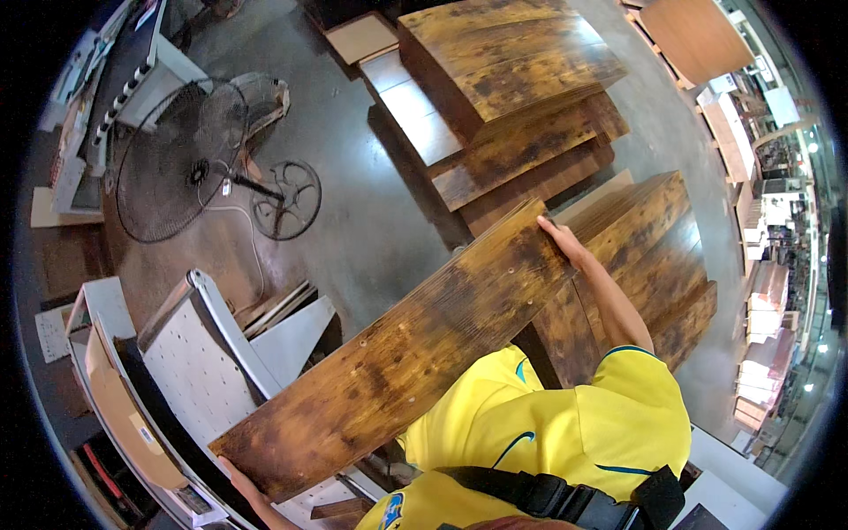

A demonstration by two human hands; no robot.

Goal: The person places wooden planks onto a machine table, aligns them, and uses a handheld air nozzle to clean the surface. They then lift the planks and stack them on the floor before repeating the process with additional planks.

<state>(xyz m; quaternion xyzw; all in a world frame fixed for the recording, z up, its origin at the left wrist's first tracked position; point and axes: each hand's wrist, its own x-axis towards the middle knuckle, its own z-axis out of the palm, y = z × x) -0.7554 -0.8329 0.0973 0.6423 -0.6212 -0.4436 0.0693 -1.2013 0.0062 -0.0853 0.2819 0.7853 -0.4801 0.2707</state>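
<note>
A long brown wood-grain board slants across the view in front of my body, its far right end raised toward the stacks. My right hand grips that far end, thumb over the edge and the other fingers out of sight beneath. At the near left end, my left hand holds the board's corner from the side; most of its fingers are hidden under it. Several small round holes or marks dot the board's face. Below its left end lies a white perforated machine table.
Stacked wood-grain boards stand ahead, and another stack stands to the right. A large black pedestal fan stands at left, its cable on the floor. White offcut panels lean near the machine. Pallets with panels line the far right.
</note>
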